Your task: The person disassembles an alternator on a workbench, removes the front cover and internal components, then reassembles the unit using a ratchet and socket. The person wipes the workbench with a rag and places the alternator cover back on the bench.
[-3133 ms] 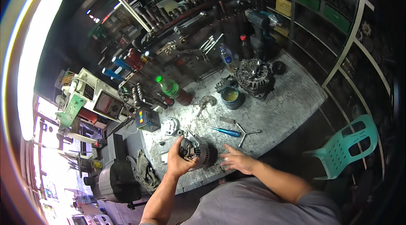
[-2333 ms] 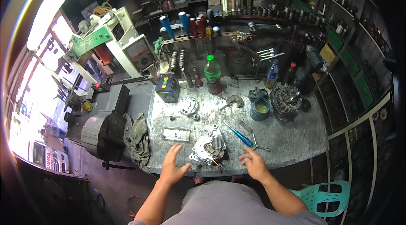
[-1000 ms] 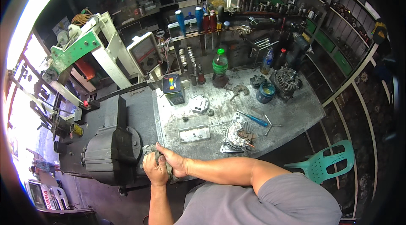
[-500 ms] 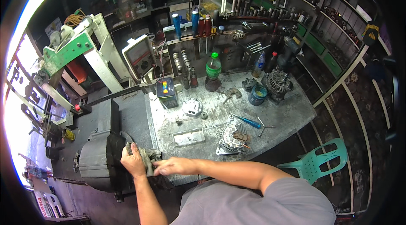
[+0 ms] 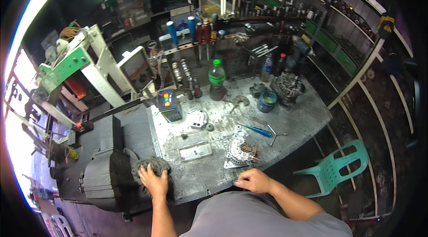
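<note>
My left hand (image 5: pixel 154 182) lies with its fingers spread on a crumpled dark grey rag (image 5: pixel 156 165), beside a big dark vise (image 5: pixel 103 172). My right hand (image 5: pixel 254 180) is at the front edge of the metal-topped bench (image 5: pixel 196 185). Its fingers are curled in and no object shows in them; the palm is hidden. Just beyond that hand sits an opened alternator part (image 5: pixel 236 151) with bare windings and a brown block. A blue-handled screwdriver (image 5: pixel 261 131) and a T-shaped wrench (image 5: pixel 277 136) lie behind it.
Farther back are a clear tray (image 5: pixel 195 151), a round silver cover (image 5: pixel 196 119), a box (image 5: pixel 170 108), a green-capped bottle (image 5: pixel 217 78), a blue tub (image 5: pixel 267 102) and another alternator (image 5: pixel 287 87). A green plastic chair (image 5: pixel 330 170) stands at right.
My hands have parted. The right moved from the rag toward the alternator part, its fingers curling in. The left turned from gripping the rag to lying spread on it. The view shifted slightly.
</note>
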{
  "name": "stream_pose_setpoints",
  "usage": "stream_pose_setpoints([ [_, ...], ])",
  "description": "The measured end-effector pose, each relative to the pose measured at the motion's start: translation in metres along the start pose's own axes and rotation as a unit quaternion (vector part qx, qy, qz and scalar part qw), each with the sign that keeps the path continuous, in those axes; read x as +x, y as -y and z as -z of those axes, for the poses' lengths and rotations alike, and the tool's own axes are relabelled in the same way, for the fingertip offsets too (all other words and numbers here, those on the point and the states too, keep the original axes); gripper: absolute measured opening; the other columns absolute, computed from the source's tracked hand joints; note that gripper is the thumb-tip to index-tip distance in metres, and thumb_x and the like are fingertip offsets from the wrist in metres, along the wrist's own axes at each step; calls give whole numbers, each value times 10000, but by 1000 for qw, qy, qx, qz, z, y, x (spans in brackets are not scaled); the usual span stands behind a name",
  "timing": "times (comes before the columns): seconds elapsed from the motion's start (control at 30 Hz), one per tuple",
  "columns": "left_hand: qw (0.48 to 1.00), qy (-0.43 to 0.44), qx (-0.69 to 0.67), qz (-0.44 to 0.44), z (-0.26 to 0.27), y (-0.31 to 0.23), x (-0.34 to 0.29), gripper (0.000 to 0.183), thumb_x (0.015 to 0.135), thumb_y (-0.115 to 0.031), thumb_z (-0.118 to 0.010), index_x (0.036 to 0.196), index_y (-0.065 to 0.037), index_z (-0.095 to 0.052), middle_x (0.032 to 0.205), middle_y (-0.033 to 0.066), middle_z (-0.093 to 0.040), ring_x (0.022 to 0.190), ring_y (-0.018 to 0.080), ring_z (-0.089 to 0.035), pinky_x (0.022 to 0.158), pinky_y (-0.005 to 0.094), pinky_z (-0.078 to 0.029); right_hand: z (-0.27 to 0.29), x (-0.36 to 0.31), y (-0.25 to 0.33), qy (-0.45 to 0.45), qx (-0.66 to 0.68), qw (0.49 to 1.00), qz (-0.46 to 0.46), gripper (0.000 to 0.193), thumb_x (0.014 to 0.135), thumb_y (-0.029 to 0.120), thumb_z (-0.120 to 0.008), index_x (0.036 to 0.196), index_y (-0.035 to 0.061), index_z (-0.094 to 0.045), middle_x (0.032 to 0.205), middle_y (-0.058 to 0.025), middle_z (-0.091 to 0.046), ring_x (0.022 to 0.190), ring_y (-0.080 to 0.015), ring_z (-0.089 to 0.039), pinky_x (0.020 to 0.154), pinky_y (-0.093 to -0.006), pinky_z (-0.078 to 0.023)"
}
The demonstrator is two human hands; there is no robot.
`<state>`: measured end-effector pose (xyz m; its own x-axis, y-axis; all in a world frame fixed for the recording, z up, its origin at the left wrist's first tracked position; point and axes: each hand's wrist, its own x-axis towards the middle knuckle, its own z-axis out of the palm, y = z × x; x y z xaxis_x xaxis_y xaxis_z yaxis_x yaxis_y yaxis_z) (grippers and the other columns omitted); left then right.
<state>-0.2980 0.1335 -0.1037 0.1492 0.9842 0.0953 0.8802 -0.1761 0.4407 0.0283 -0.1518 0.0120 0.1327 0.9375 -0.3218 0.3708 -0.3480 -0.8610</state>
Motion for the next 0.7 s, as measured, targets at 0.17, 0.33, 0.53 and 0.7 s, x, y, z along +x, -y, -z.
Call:
stream_pose_setpoints([
  [0.17,985,13,-83,-151,-7,-42,3,719,896,-238,-936,1525,-41,-649,1757,276,-451,1690,516,-318,1384,615,-280,9,-23,-2,2,-53,998,-37,366,1053,390,-817,1064,25,-844,972,-163,-848,866,-278,-812,799,-411,-617],
  [0.33,965,62,-139,-212,-22,-91,-2,615,921,-185,-904,1473,-24,-687,1674,269,-546,1613,495,-449,1331,570,-389,24,-41,-12,-45,-46,997,-40,318,1028,333,-856,1105,24,-841,950,-137,-852,839,-261,-808,794,-403,-623],
  [0.53,946,96,-179,-252,-34,-135,-1,567,932,-128,-863,1460,-19,-688,1587,248,-631,1501,470,-573,1273,524,-468,41,-53,-44,-76,-48,992,-90,334,1029,338,-846,1144,25,-836,915,-119,-836,814,-235,-792,770,-398,-621],
  [0.7,945,72,-164,-275,-52,-168,43,537,949,-117,-838,1459,-26,-697,1523,247,-685,1439,460,-639,1226,517,-515,68,-52,-62,-35,-104,991,-79,385,1027,368,-820,1219,35,-824,999,-145,-846,918,-313,-812,853,-438,-628],
])
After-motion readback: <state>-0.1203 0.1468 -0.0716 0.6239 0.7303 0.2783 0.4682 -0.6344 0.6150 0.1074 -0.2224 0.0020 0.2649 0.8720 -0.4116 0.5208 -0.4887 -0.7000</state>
